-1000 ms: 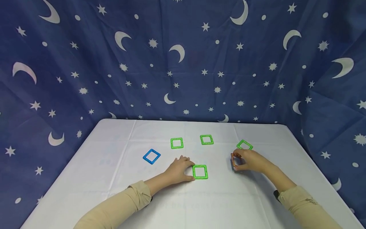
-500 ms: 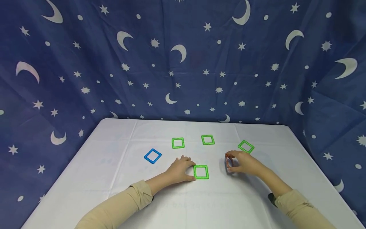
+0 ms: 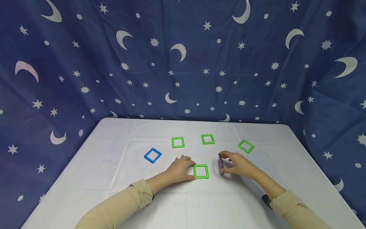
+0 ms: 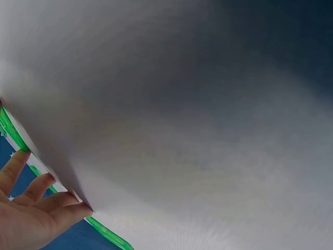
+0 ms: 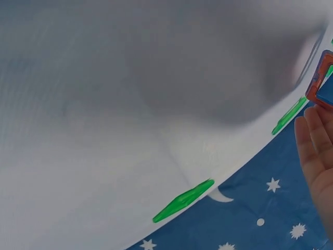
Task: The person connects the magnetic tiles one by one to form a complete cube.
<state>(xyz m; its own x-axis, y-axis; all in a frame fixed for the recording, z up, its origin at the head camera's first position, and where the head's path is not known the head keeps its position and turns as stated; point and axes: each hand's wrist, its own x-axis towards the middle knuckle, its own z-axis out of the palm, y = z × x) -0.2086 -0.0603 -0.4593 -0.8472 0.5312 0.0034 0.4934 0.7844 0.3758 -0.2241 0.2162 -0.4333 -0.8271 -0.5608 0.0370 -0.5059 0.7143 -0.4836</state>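
In the head view my left hand (image 3: 178, 170) rests on the white table, its thumb and index finger on the two left corners of a flat green square magnetic tile (image 3: 207, 171). The left wrist view shows a fingertip against that green edge. My right hand (image 3: 237, 163) pinches an orange-red square magnetic tile (image 3: 221, 161) between thumb and fingers, standing on edge just right of the green one. A bluish rim (image 5: 312, 78) shows along the orange tile in the right wrist view.
Flat on the white table (image 3: 160, 203) lie a blue square tile (image 3: 147, 156) at left and green square tiles at the back left (image 3: 178, 146), back middle (image 3: 207, 143) and back right (image 3: 241, 149). A dark blue star-and-moon cloth (image 3: 197, 57) hangs behind.
My right hand has moved left with the orange-red tile, away from the back right green tile, turning it edge-on to the head view. The left hand stays at the green tile.
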